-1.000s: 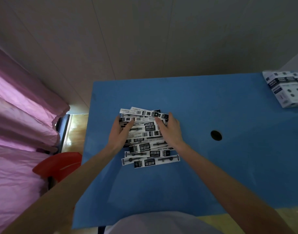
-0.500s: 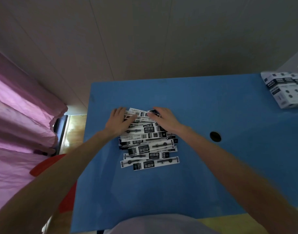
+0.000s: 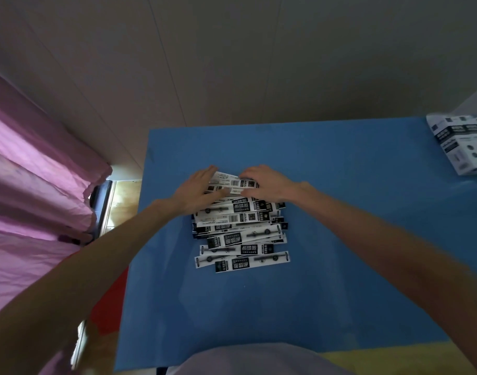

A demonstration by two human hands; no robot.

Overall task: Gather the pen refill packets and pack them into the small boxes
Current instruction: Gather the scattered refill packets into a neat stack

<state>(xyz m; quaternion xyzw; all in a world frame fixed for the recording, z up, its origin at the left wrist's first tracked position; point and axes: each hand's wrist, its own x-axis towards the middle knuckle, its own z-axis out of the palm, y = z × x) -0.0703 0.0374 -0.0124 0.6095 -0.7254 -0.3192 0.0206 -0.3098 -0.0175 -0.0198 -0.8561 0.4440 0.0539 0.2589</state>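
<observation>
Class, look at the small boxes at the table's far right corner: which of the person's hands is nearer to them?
Right. The right hand rests on the packet pile's far end, well left of the small boxes; the left hand lies farther left still.

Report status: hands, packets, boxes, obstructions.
Left hand and right hand flat on far end of refill packets. Small boxes far right, untouched. Nothing blocking.

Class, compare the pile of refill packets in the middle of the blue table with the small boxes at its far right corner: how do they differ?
The refill packets are long flat strips; the small boxes are blocky cartons. The packets lie fanned in a loose pile mid-table, the boxes stacked at the corner, partly out of frame. The left hand and right hand rest on the packets; nothing touches the boxes. Both carry black-and-white print.
</observation>
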